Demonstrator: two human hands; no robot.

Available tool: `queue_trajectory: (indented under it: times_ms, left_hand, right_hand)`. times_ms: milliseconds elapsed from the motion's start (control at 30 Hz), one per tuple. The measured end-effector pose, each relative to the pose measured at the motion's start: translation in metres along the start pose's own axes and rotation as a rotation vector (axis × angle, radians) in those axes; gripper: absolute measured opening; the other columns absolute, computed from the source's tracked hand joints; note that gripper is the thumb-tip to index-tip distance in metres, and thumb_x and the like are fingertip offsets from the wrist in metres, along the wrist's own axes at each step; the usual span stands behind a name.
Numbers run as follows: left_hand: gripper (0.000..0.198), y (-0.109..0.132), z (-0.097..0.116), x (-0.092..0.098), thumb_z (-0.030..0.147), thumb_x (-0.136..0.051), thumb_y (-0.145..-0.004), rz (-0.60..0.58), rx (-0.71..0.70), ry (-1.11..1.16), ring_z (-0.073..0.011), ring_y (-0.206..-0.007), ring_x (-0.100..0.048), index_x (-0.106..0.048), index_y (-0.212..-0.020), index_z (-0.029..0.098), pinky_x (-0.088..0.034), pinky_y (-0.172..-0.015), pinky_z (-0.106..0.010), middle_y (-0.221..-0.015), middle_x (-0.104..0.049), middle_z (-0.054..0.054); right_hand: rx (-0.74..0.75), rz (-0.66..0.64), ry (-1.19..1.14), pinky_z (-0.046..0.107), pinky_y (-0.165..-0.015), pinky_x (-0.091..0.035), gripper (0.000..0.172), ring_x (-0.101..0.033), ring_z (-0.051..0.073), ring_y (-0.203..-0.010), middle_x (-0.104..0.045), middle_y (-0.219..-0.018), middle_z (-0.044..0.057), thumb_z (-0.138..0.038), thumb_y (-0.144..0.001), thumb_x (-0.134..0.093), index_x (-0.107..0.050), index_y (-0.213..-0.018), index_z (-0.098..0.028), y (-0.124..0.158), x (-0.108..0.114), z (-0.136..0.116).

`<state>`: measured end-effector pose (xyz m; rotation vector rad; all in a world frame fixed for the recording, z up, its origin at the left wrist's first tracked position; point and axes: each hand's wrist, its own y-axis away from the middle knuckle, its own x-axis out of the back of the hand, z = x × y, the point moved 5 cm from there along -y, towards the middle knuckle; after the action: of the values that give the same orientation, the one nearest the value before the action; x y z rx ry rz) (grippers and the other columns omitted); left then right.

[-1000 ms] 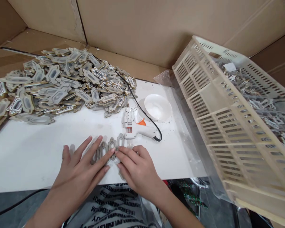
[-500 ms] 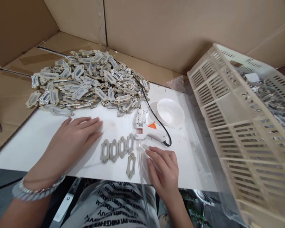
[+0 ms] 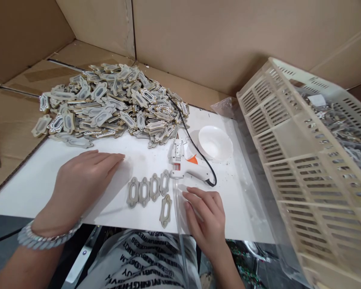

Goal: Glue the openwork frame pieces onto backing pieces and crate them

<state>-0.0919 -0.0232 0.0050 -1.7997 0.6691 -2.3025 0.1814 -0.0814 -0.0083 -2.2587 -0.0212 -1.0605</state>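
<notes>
My left hand (image 3: 84,180) rests on the white board, fingers stretched out and close together, with nothing visible in it. To its right lie several flat grey ornate frame-shaped pieces (image 3: 144,192), four-cornered in outline with a hollow centre, set side by side. One more such piece (image 3: 165,211) is below the right end of that row. My right hand (image 3: 207,214) lies beside a clear glue stick (image 3: 180,224), its fingers loosely bent and apart, holding nothing. That stick runs out of the back of a white hot glue gun (image 3: 192,168) lying on its side.
Behind my left hand rises a large heap of similar pieces (image 3: 108,106). A white bowl (image 3: 215,143) stands right of the glue gun, whose black cord (image 3: 195,142) runs back toward the heap. A cream plastic crate (image 3: 284,148) leans at the right. Cardboard walls (image 3: 213,44) enclose the back.
My left hand has drawn slightly back to the left, and its fingers, spread before, are now closer together. My right hand, the glue gun and the laid-out pieces are nearly unchanged.
</notes>
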Motion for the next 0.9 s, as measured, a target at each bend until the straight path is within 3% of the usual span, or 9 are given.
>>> queue_trajectory:
  times_ms: [100,200,267,367,500,633,800,900]
  left_hand:
    - [0.041,0.001,0.001,0.010,0.047,-0.046,-0.099,0.129,0.092,0.014,-0.0220,-0.073,-0.074,-0.080,-0.090,0.025,-0.047,-0.064,-0.030,-0.084,-0.082,-0.004]
    - [0.030,0.006,0.004,0.021,0.050,-0.063,-0.093,0.233,0.353,0.228,-0.0168,-0.068,-0.072,-0.080,-0.095,0.025,-0.054,-0.070,-0.028,-0.089,-0.082,-0.001]
    - [0.026,0.014,0.007,0.017,0.049,-0.079,-0.080,0.206,0.645,0.555,-0.0173,-0.074,-0.074,-0.081,-0.092,0.026,-0.059,-0.074,-0.027,-0.087,-0.082,0.001]
    - [0.034,0.023,0.025,0.007,0.049,-0.089,-0.067,0.121,0.843,0.958,-0.0175,-0.066,-0.073,-0.081,-0.088,0.024,-0.061,-0.063,-0.025,-0.076,-0.080,-0.001]
    - [0.038,0.034,0.046,-0.003,0.051,-0.092,-0.060,0.008,0.956,1.188,-0.0172,-0.063,-0.073,-0.081,-0.086,0.025,-0.060,-0.056,-0.021,-0.075,-0.079,-0.003]
    - [0.039,0.036,0.053,-0.005,0.047,-0.095,-0.057,0.014,1.006,1.277,-0.0163,-0.065,-0.073,-0.080,-0.086,0.026,-0.060,-0.057,-0.018,-0.077,-0.079,-0.002]
    - [0.033,0.033,0.056,-0.002,0.036,-0.097,-0.053,0.133,1.028,1.376,-0.0138,-0.061,-0.071,-0.077,-0.077,0.026,-0.058,-0.055,-0.015,-0.066,-0.075,0.002]
    - [0.031,0.033,0.058,0.000,0.032,-0.097,-0.054,0.150,1.020,1.390,-0.0140,-0.063,-0.073,-0.076,-0.076,0.027,-0.059,-0.059,-0.015,-0.069,-0.076,0.002]
  right_hand:
    - [0.020,0.023,0.002,0.033,-0.074,-0.050,0.022,-0.062,0.020,-0.089,-0.075,-0.105,0.010,-0.003,-0.093,-0.058,-0.070,-0.106,-0.015,-0.007,0.002,-0.004]
    - [0.022,0.072,-0.045,0.032,-0.074,-0.050,0.024,-0.063,0.019,-0.087,-0.075,-0.103,0.009,-0.002,-0.092,-0.058,-0.070,-0.106,-0.016,-0.019,0.005,-0.012]
    - [-0.012,0.090,-0.135,0.031,-0.077,-0.051,0.025,-0.065,0.018,-0.088,-0.076,-0.102,0.007,-0.002,-0.092,-0.057,-0.069,-0.107,-0.017,-0.030,0.004,-0.019]
    - [-0.114,0.069,-0.338,0.029,-0.075,-0.052,0.022,-0.067,0.016,-0.084,-0.078,-0.096,0.003,-0.007,-0.094,-0.058,-0.069,-0.108,-0.020,-0.048,-0.003,-0.028]
    - [-0.341,-0.072,-0.680,0.025,-0.062,-0.051,0.019,-0.058,0.011,-0.063,-0.078,-0.083,-0.001,-0.020,-0.088,-0.074,-0.070,-0.106,-0.022,-0.062,-0.027,-0.034]
    - [-0.498,-0.142,-0.864,0.021,-0.060,-0.051,0.022,-0.059,0.009,-0.061,-0.073,-0.073,-0.004,-0.017,-0.079,-0.080,-0.070,-0.099,-0.023,-0.061,-0.042,-0.036]
    - [-0.485,-0.139,-0.893,0.019,-0.068,-0.055,0.028,-0.066,0.009,-0.068,-0.072,-0.076,-0.006,-0.016,-0.078,-0.080,-0.070,-0.103,-0.024,-0.057,-0.041,-0.039]
    - [-0.458,-0.142,-0.875,0.018,-0.067,-0.054,0.018,-0.066,0.008,-0.067,-0.073,-0.077,-0.004,-0.018,-0.081,-0.079,-0.069,-0.095,-0.023,-0.057,-0.039,-0.042]
